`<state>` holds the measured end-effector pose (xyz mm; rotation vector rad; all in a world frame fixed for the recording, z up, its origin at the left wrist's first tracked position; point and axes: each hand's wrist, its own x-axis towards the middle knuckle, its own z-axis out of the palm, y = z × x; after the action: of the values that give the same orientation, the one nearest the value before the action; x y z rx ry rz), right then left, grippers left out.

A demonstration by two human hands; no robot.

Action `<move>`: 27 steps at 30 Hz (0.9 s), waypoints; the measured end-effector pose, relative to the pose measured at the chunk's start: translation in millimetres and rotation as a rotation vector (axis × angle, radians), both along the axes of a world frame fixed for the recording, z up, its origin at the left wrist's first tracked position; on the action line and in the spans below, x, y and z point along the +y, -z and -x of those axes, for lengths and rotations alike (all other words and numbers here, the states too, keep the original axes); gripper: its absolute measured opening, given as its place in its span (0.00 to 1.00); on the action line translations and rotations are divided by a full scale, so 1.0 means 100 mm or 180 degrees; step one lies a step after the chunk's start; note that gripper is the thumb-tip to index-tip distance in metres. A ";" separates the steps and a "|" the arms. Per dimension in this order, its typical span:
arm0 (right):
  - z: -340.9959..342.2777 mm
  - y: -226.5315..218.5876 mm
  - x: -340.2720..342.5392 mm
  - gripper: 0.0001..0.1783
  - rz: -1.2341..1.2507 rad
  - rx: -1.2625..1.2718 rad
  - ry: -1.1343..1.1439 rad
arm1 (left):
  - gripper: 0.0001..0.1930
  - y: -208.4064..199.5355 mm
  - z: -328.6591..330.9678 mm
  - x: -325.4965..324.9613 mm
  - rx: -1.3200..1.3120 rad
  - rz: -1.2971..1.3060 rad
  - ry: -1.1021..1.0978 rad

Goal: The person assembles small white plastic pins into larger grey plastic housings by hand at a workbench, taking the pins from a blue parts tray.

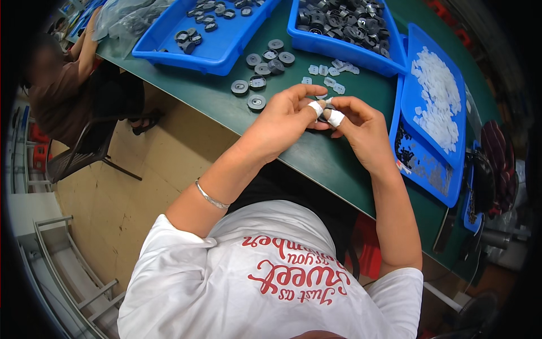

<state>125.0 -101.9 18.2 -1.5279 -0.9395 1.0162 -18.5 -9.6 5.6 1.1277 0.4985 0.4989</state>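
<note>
My left hand (288, 117) and my right hand (361, 125) meet over the near edge of the green table, fingers closed round one small dark round part (326, 114). White tape wraps both thumbs, and the fingers cover most of the part. To the left of my hands lie several grey round parts (257, 102) with slotted middles. Just beyond my fingertips are several small translucent white plastic pieces (323, 70). Whether one of these pieces is also between my fingers I cannot tell.
A blue tray (226, 63) with scattered dark parts stands far left, and a fuller blue bin (350, 55) behind my hands. At right, a blue tray (407, 39) of white pieces overlaps another with small dark bits. A seated person (62, 96) is at the left.
</note>
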 end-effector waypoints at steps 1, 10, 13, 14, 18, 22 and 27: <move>-0.03 0.04 -0.01 0.06 -0.0318 -0.0560 0.0077 | 0.17 0.00 0.00 -0.02 -0.0003 -0.0008 -0.0008; 0.08 0.01 -0.02 0.11 -0.1542 -0.2312 -0.0072 | 0.16 0.04 0.06 -0.05 -0.0227 0.0298 0.0219; 0.12 0.00 -0.02 0.14 -0.1120 -0.1283 0.0110 | 0.15 0.03 0.09 -0.12 -0.0019 -0.0788 -0.0185; 0.07 0.02 -0.02 0.14 -0.0944 -0.0625 -0.0002 | 0.16 0.02 0.10 -0.14 0.0190 -0.1541 -0.0397; 0.02 -0.03 -0.01 0.15 -0.0474 0.0566 -0.0065 | 0.16 0.06 0.10 -0.19 0.0201 -0.2788 -0.0748; -0.01 -0.05 -0.02 0.15 -0.0263 0.0871 -0.0245 | 0.15 0.10 0.07 -0.16 0.0189 -0.3137 -0.0770; -0.04 0.07 0.00 0.15 -0.0360 0.1170 -0.0333 | 0.15 0.12 0.04 -0.15 0.0015 -0.3310 -0.0941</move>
<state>129.3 -102.2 11.5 -1.1566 -0.8058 1.2464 -22.3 -24.6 -6.0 2.0556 0.4058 1.0776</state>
